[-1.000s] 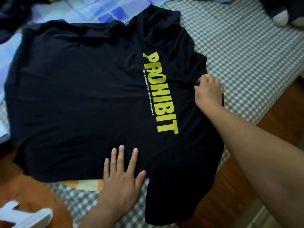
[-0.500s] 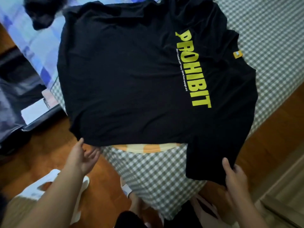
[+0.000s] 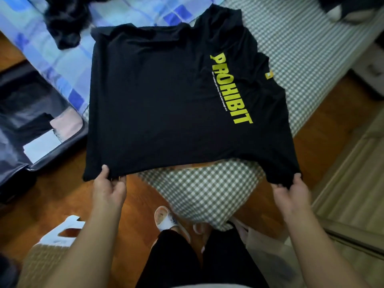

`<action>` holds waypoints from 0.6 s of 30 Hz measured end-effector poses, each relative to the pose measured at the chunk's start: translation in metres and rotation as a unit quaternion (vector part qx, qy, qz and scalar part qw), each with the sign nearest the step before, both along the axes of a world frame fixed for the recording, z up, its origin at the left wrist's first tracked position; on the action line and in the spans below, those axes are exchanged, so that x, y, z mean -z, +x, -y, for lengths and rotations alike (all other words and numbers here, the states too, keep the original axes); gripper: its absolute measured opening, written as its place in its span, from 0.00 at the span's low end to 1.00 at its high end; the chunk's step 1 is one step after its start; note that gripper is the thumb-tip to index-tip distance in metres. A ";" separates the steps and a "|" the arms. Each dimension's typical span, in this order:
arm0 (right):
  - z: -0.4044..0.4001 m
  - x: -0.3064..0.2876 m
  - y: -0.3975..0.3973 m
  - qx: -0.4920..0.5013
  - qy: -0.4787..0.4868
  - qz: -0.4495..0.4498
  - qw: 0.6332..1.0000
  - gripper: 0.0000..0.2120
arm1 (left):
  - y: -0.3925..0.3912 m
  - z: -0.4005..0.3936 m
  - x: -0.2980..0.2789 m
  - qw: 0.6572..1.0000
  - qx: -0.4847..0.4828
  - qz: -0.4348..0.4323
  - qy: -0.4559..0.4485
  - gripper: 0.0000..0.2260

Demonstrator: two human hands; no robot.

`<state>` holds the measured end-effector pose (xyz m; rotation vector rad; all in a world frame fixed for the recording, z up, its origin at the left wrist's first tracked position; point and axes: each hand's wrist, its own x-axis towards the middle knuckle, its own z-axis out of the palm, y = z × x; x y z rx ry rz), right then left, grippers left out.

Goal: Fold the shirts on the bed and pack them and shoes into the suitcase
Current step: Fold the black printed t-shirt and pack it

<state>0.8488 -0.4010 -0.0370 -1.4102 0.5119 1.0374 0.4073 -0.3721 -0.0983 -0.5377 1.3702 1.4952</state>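
black short-sleeved cotton t-shirt (image 3: 162,104) lies spread flat over the corner of the bed with the green-and-white checked sheet (image 3: 301,44). its near edge hangs just past the mattress corner. yellow block lettering "prohibit" (image 3: 231,88) runs along the right part of the shirt, with a thin line of small white print beside it, too small to read. small yellow tag (image 3: 269,75) sits at the shirt's right edge. fabric mostly smooth in the middle, some creases toward the far edge.

left hand (image 3: 109,188): grip pinching the near left corner of the t-shirt, thumb on top, fingers curled beneath the cloth. right hand (image 3: 291,192): grip pinching the near right corner, fingers bunched round the fabric. the edge between the two hands is drawn fairly taut and lifted off the sheet; an orange-and-cream strip shows under it.

blue-and-white patchwork blanket (image 3: 62,59) covers the far left of the bed, with a crumpled dark garment (image 3: 66,23) on it. open dark grey suitcase (image 3: 25,113) lies on the wooden floor (image 3: 62,194) left of the bed, holding folded pale items. white slipper (image 3: 164,218) on the person's foot near the bed corner. white plastic piece (image 3: 60,233) on the floor at lower left.
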 end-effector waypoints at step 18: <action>0.018 -0.068 0.017 -0.128 -0.146 0.010 0.981 0.22 | -0.018 0.065 -0.064 0.992 0.084 0.006 -0.093 0.11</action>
